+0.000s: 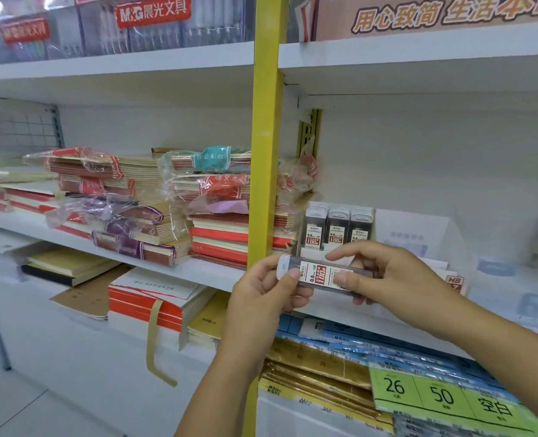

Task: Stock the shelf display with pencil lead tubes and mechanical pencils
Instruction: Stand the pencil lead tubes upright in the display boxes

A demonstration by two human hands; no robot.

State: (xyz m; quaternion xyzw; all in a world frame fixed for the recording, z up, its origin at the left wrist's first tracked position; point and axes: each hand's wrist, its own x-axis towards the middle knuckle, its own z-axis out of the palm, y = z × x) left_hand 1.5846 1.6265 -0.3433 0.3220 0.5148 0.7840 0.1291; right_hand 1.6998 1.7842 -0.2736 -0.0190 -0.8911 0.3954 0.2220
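A pencil lead tube (318, 272) with a white cap and a red-and-white 0.5 HB label lies sideways between both hands, in front of the shelf edge. My left hand (267, 288) grips its capped left end, thumb over the label. My right hand (397, 279) pinches its right end with thumb and fingers, the index finger stretched out above it. Just behind, three rows of matching lead tubes (337, 227) stand upright in a clear display stand (416, 234) on the white shelf (498, 298). The stand's compartments to the right look bare.
A yellow upright post (266, 152) divides the shelving just left of my hands. Stacks of wrapped notebooks (179, 203) fill the shelf to the left. Below lie blue and gold paper packs (330, 367) and a green price card (444, 398). A small HB-labelled box (454, 283) sits behind my right wrist.
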